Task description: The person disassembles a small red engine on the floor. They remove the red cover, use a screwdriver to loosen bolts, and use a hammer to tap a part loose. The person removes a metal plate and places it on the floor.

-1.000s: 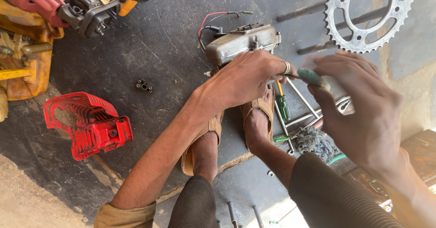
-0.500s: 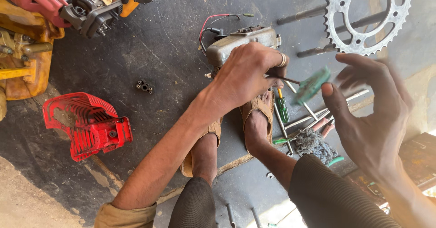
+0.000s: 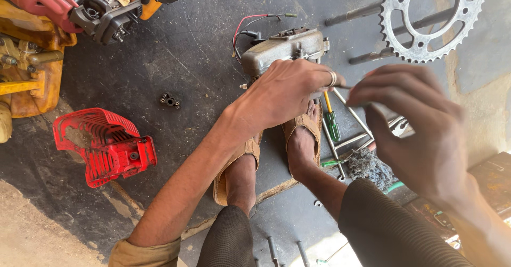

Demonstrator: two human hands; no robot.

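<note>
My left hand (image 3: 287,91), a ring on one finger, lies over the near edge of a grey metal engine part (image 3: 287,44) with red and black wires, and holds it down on the dark mat. My right hand (image 3: 415,123) is blurred, its fingers curled around a thin screwdriver shaft (image 3: 345,87) that points towards the left hand's fingers. The tool's handle is hidden under the right fingers. Both my sandalled feet (image 3: 303,136) sit just below the engine part.
A large toothed sprocket (image 3: 432,19) and metal rods (image 3: 367,12) lie at the top right. A second green-and-yellow screwdriver (image 3: 331,119), steel bars and a grey rag (image 3: 370,167) lie by my right foot. A red plastic cover (image 3: 104,145), a small black part (image 3: 170,101) and a red-orange machine (image 3: 106,6) are to the left.
My right hand, open and away from the green-handled screwdriver half a second ago, has closed back over it. My left hand has stayed on the engine part.
</note>
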